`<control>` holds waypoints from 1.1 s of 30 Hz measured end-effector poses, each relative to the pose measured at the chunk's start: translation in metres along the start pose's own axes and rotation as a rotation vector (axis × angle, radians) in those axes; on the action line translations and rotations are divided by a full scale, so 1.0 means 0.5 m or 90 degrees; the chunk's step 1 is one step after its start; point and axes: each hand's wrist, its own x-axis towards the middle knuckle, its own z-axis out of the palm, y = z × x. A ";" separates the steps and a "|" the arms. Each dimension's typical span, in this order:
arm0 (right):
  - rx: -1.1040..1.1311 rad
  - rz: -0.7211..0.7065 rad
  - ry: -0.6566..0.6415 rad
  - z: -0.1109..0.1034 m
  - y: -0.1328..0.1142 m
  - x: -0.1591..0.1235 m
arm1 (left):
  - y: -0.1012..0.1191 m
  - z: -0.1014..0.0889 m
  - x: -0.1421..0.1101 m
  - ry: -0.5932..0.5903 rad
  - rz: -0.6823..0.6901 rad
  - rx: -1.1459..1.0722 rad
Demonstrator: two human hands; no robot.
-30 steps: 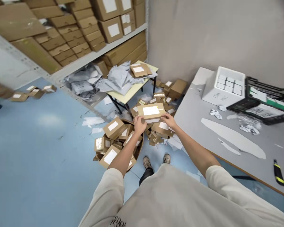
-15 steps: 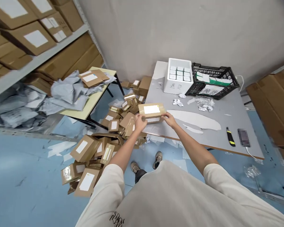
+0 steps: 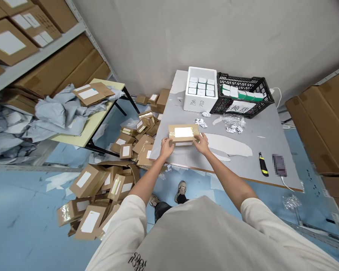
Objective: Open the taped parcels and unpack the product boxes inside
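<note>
- Head view: I am holding the taped carton [image 3: 183, 132] out in front of me, over the near-left part of the grey table [image 3: 271, 130]; whether its underside is touching the top, I can't tell.
- My left hand [image 3: 166, 148] is pinching the near-left corner, thumb and fingers close together, not spread.
- My right hand [image 3: 202, 144] is gripping the near-right corner, fingers bending over the end; tips under the carton are hiding, can't tell.
- Slip risk, my guess: I am gripping just the near corners, so a heavy far side could be tipping the carton away from me.
- Edge risk: I am working near the table's front edge, so an early release could be leaving it overhanging, then dropping near my shoes [image 3: 180, 188].
- Clutter risk: the white paper sheet [image 3: 231, 145] is lying beside my right hand and crumpled paper [image 3: 200, 123] is sitting beyond the carton; either could be catching under it and making it rest unevenly.
- Direction: the big white label is facing up, a second one is showing on the long side facing me; no clear front otherwise.
- Long axis: running left to right across my body, roughly along the front edge, ends pointing sideways.
</note>
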 end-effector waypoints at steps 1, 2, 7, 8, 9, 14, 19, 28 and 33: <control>-0.019 -0.019 -0.001 0.008 -0.016 -0.001 | -0.005 -0.010 -0.006 0.012 -0.005 0.003; -0.030 -0.045 -0.009 0.019 -0.035 -0.003 | -0.012 -0.022 -0.014 0.026 -0.013 0.007; -0.008 -0.169 -0.096 0.105 -0.153 -0.021 | -0.072 -0.121 -0.074 0.082 -0.072 0.015; 0.003 -0.190 -0.113 0.129 -0.176 -0.028 | -0.089 -0.145 -0.090 0.093 -0.082 0.019; 0.015 -0.212 -0.130 0.155 -0.199 -0.036 | -0.108 -0.170 -0.107 0.107 -0.091 0.024; 0.059 -0.284 -0.233 0.315 -0.303 -0.111 | -0.220 -0.301 -0.228 0.189 -0.145 0.034; 0.095 -0.348 -0.345 0.505 -0.389 -0.255 | -0.352 -0.436 -0.412 0.282 -0.184 0.039; 0.077 -0.308 -0.517 0.826 -0.450 -0.597 | -0.624 -0.651 -0.794 0.307 -0.314 0.014; 0.061 -0.261 -0.566 0.955 -0.436 -0.747 | -0.745 -0.703 -0.946 0.290 -0.427 0.001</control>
